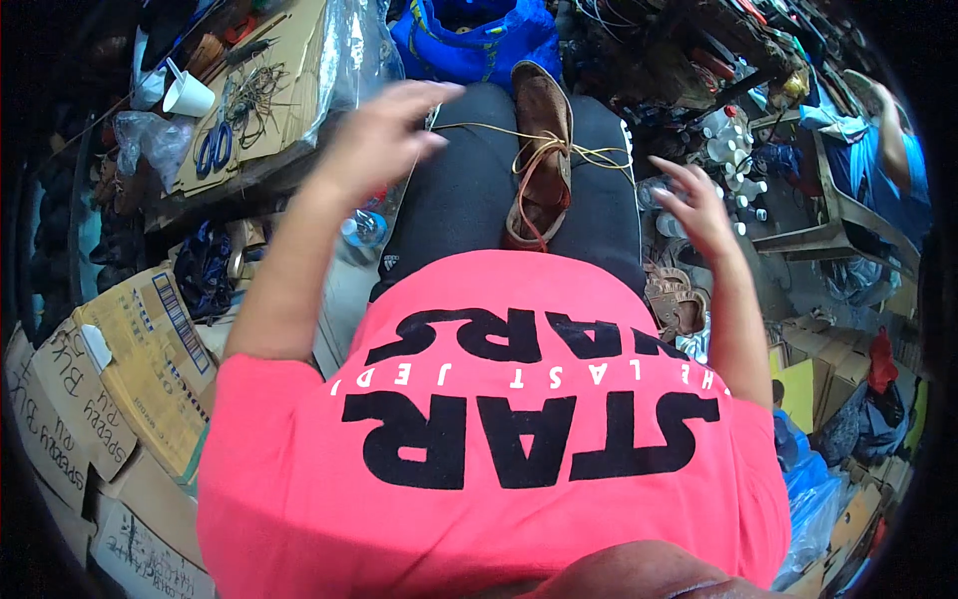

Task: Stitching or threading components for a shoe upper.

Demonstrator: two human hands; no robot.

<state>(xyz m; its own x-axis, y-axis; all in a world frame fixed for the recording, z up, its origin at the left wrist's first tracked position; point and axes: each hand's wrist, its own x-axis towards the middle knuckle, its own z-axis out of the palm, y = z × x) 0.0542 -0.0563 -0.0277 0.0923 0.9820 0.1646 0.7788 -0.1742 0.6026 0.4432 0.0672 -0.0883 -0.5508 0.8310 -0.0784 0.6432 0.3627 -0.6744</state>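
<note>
Shirt: bright pink T-shirt [299, 469], large black capitals with smaller white letters between, upside down from here.
Cartons: brown cardboard boxes [75, 424] beside the body at left, handwritten in black; a yellow box [145, 344] over them bears dark print.
Shoe: low brown shoe [542, 105] lying lengthwise between thighs in dark trousers [464, 195], a yellow lace [552, 150] knotted across it and trailing over both thighs.
Left hand: blurred left hand [384, 140] above the left thigh's outer edge, fingers spread; lace contact cannot be told.
Right hand: right hand [699, 205] beyond the right thigh's outer edge, fingers spread.
Bench: cardboard-topped bench [261, 150], blue-handled scissors [215, 150] near its near-left corner, white cup [190, 96] at its left edge.
Bag: shiny blue bag [489, 55] beyond the knees.
</note>
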